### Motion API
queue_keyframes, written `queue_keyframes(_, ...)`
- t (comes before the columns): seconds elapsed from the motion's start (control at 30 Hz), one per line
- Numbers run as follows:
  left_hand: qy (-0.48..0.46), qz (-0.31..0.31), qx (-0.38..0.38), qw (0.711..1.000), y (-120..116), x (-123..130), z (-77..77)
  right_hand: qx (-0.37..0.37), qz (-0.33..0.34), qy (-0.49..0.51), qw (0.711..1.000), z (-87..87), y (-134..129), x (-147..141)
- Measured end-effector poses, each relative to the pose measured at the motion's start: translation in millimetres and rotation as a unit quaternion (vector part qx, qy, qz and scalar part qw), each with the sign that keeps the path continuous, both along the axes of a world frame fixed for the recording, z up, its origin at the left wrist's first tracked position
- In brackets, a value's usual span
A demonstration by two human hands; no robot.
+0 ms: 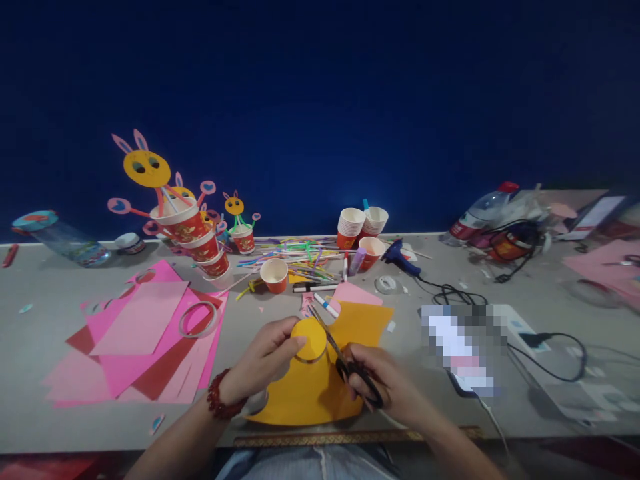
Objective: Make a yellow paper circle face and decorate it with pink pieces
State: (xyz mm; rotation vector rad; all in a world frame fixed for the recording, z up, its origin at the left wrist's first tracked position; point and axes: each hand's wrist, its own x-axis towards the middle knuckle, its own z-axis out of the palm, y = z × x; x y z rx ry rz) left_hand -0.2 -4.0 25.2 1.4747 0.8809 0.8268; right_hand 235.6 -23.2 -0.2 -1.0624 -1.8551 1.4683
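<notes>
Standing here I see both hands busy around the lower centre of the frame. L hand [273, 345] has its fingers clamped on a yellow disc [311, 337], thumb flat on top, the rest tucked underneath. R hand [371, 375] has its fingers wrapped thru the handles of the scissors [361, 380]; blades look near closed, but can't tell for sure.

Key bit: the disc lies immed. right of the L fingers and up-left of the R ones, so L is nearer, w/ the blades running along its right edge. Scissors' long axis goes from lower right to upper left, tips by the disc's top right; can't tell if metal touches paper. Disc is round, so no long axis to speak of.

Under both hands there's an orange-yellow sheet [305, 397] on the table [30, 380]. Pink paper [143, 317] is piled at lower left w/ a tape roll [181, 325] on it; a paper cup [275, 287] stands just beyond the disc, approx. mid-frame, and the glue gun [400, 258] is right of centre
</notes>
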Motion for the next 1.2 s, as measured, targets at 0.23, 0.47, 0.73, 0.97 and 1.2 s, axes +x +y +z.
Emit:
queue_keyframes(0.23, 0.022, -0.005, 0.007, 1.000, 1, -3, -2.2, 0.015, 0.005, -0.008, 1.000, -4.4, -1, 2)
queue_keyframes(0.47, 0.016, -0.015, -0.002, 1.000, 3, -5, -4.0, 0.032, 0.009, -0.026, 0.999, -3.6, 0, 3)
queue_keyframes(0.73, -0.004, -0.053, -0.020, 0.998, 7, -10, -4.8, 0.036, 0.020, -0.037, 0.998, -5.2, 1, 6)
queue_keyframes(0.97, 0.015, -0.062, -0.020, 0.998, 9, -12, -4.6, 0.029, 0.019, -0.036, 0.999, -5.8, 1, 7)
queue_keyframes(1.2, 0.035, -0.081, -0.008, 0.996, 14, -13, -1.3, 0.023, 0.024, -0.026, 0.999, -6.3, 3, 6)
